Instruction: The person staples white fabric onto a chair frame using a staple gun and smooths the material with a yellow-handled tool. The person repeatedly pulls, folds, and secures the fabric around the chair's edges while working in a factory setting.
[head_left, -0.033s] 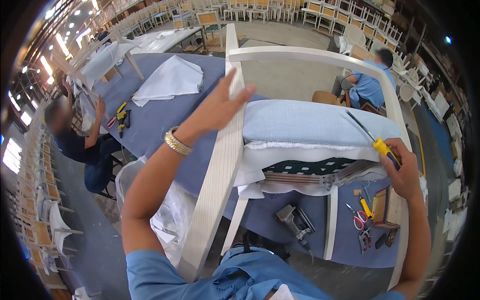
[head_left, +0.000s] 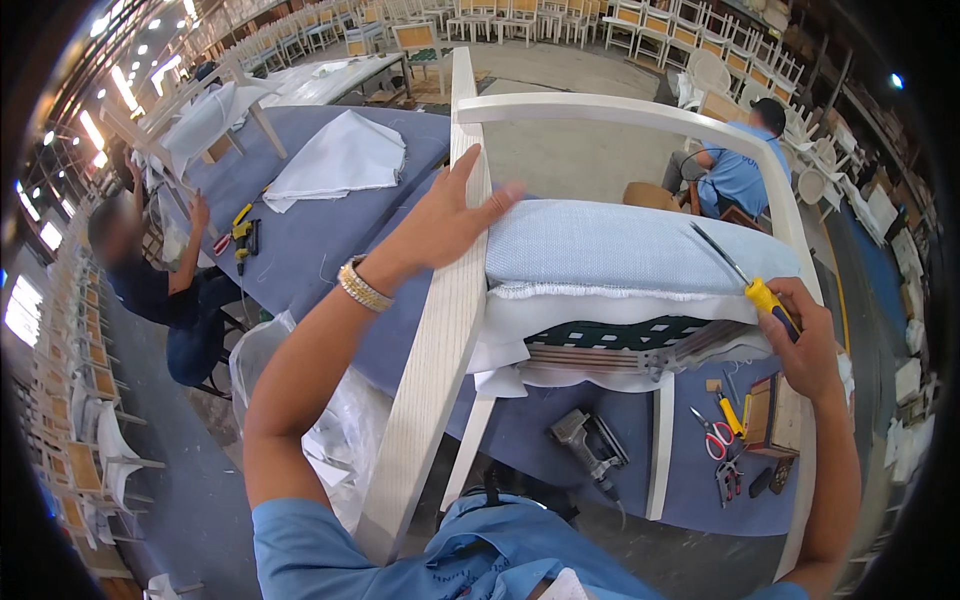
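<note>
Worn on the head as the left one of a side-by-side fisheye pair. Looks steeply down and forward from above the person's own blue shirt point(head_left: 315, 545), with left forearm point(head_left: 312, 385) and right forearm point(head_left: 832, 470) coming up from below. Sits close to the pale wooden chair point(head_left: 430, 385), near enough to fill the middle with its frame and light-blue upholstered seat point(head_left: 600, 242). Takes in, sideways, a co-worker in dark clothes point(head_left: 152, 292) at left and a co-worker in light blue point(head_left: 740, 172) at right; reaches far ahead to rows of chairs point(head_left: 515, 24) along the upper edge. Bends straight lines toward a round black rim, as in the line of chairs point(head_left: 88, 465) at far left.
</note>
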